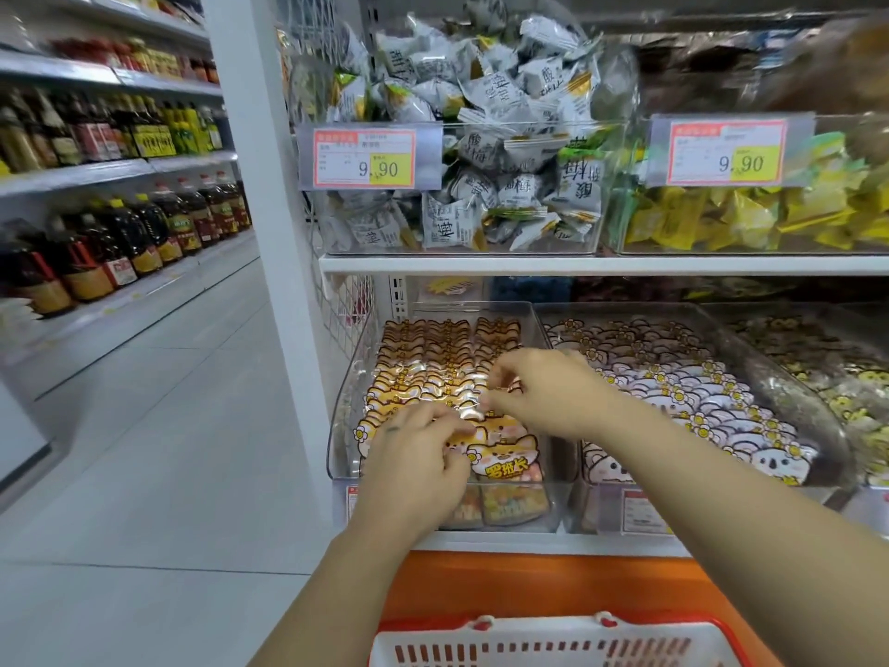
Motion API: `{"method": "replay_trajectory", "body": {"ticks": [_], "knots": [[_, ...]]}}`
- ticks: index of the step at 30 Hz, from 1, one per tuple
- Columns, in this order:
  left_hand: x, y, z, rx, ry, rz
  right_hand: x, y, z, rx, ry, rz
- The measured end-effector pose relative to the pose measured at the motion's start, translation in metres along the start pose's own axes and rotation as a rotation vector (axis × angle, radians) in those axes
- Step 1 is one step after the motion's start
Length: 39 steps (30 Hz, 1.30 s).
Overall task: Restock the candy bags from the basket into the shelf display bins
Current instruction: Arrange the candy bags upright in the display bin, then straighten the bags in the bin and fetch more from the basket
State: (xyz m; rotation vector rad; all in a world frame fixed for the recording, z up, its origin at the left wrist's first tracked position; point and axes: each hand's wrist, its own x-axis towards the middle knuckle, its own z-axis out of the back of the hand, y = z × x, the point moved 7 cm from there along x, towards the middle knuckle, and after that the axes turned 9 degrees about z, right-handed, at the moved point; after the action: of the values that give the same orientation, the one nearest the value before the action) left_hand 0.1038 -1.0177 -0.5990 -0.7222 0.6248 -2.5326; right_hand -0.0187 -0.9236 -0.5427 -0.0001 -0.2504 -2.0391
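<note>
We see bright, even light, faint shadows. Glare on clear candy bags (433, 387). Lines bow toward frame edges; oil bottles (120, 243) and top-right corner blurred.

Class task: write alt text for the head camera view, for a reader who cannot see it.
The left hand and right hand pinch orange cartoon-print candy bags packed in rows in a clear bin on the lower shelf. A red-rimmed white basket sits below; bins of wrapped sweets with 9.90 price tags stand above.

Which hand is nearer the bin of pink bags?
Right. The right hand is over the right side of the orange-bag bin, next to the bin of pink bags; the left hand is at the orange-bag bin's front left, farther away.
</note>
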Motion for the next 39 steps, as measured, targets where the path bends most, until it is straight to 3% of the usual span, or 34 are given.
{"method": "replay_trajectory", "body": {"ticks": [3,10,19,21,23,25,26,28,32,35,39], "knots": [[-0.003,-0.008,-0.008,0.051,0.048,-0.027,0.007,0.007,-0.021,-0.090,0.097,0.034],[0.001,-0.006,-0.017,0.145,-0.015,-0.087,0.012,-0.009,-0.023,-0.399,0.273,-0.034],[0.005,0.001,-0.023,0.112,0.063,0.020,0.015,-0.008,-0.029,-0.458,0.261,-0.064],[0.004,0.002,-0.020,0.058,0.036,0.044,0.010,-0.010,-0.021,-0.353,0.186,-0.073],[0.004,0.004,-0.017,0.031,-0.011,0.064,-0.002,-0.004,-0.004,-0.213,-0.049,-0.031],[0.004,0.008,-0.014,0.007,-0.051,0.103,-0.019,0.015,0.008,-0.126,-0.311,0.116],[0.005,0.010,-0.013,-0.006,-0.062,0.123,-0.026,0.025,0.005,-0.106,-0.338,0.191],[0.006,0.014,-0.013,-0.002,-0.052,0.143,-0.030,0.032,-0.018,-0.122,-0.158,0.217],[0.007,0.022,-0.019,0.070,0.017,0.117,-0.024,0.014,-0.048,-0.497,0.200,0.060],[0.008,0.028,-0.023,0.108,0.065,0.105,-0.014,0.007,-0.057,-0.594,0.233,-0.024],[0.006,0.028,-0.022,0.144,0.126,0.093,-0.006,0.003,-0.053,-0.609,0.136,-0.102]]}}
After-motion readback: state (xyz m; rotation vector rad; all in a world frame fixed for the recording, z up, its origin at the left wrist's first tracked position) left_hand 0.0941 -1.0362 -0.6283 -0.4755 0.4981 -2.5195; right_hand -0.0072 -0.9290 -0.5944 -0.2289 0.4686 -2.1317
